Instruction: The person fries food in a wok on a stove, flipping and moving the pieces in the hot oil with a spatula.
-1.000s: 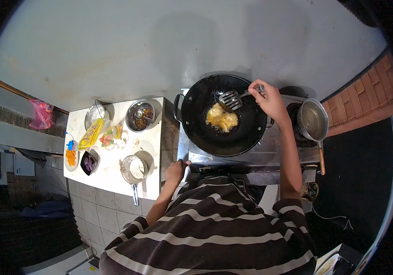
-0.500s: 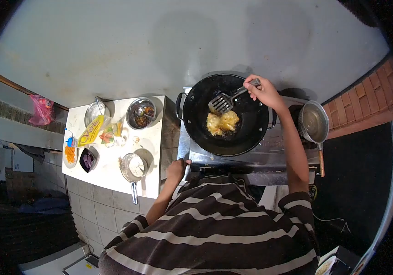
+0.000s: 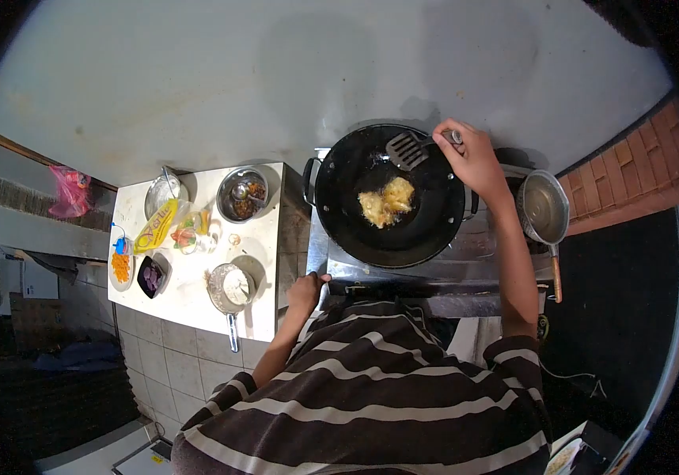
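My right hand (image 3: pixel 472 154) is closed around the handle of a slotted metal spatula (image 3: pixel 408 151). The spatula's blade hangs over the far part of a large black wok (image 3: pixel 338 229), apart from the food. Two clumps of golden fried food (image 3: pixel 387 203) lie close together in the wok's middle, with small bubbles around them. My left hand (image 3: pixel 305 293) is low at the front left corner of the steel stove (image 3: pixel 355 275), fingers curled in. A pale strip shows beside it; what it grips is partly hidden.
Left of the stove, a white table (image 3: pixel 189 293) holds a metal bowl with a spoon (image 3: pixel 242 195), a strainer of white powder (image 3: pixel 231 288), a yellow packet (image 3: pixel 157 226), orange pieces (image 3: pixel 121 267) and a dark bowl of purple pieces (image 3: pixel 150 276). A wooden-handled pot (image 3: pixel 544 207) stands right of the wok.
The spatula has lifted off the fried food and moved up toward the wok's far side, my right hand shifting slightly up and right. The food clumps have shifted slightly. My left hand stays put.
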The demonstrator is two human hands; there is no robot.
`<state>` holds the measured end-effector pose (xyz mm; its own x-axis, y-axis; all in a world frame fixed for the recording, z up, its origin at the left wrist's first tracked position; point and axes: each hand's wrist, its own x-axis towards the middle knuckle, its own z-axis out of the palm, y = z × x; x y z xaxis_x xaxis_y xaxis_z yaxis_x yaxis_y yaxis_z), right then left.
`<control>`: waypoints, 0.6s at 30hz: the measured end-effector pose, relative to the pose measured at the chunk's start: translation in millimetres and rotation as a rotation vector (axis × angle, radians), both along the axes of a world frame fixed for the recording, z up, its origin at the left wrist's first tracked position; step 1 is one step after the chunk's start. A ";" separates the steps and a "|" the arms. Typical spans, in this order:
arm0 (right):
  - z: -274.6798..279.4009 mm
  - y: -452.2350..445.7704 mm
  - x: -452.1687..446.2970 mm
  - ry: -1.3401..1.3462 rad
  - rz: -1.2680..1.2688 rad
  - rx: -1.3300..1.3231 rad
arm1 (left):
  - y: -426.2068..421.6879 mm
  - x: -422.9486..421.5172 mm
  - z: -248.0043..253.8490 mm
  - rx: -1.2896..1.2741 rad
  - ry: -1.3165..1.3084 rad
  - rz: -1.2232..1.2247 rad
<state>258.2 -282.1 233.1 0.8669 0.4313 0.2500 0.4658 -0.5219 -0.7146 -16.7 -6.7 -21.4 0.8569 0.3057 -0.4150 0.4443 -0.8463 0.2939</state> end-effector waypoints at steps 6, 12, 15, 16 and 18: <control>6.6 -3.9 -2.8 -0.167 0.069 -0.074 | -1.0 0.7 4.2 -0.010 0.018 0.024; 7.5 2.7 2.1 -0.042 0.118 -0.096 | 0.1 0.5 -2.1 -0.007 0.026 0.035; 6.6 5.9 10.3 -0.056 0.150 -0.120 | -0.5 0.9 1.0 -0.016 0.033 0.043; 6.4 5.7 13.4 -0.012 0.190 -0.104 | -0.8 1.6 2.3 -0.020 0.045 0.047; 4.9 4.9 22.0 0.031 0.231 -0.088 | -1.1 2.1 5.4 -0.025 0.055 0.052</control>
<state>280.2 -277.2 237.9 0.7494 0.6379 0.1774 0.5586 -0.4653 -0.6866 -14.6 -7.8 -16.0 0.8160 0.3378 -0.4691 0.5031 -0.8146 0.2885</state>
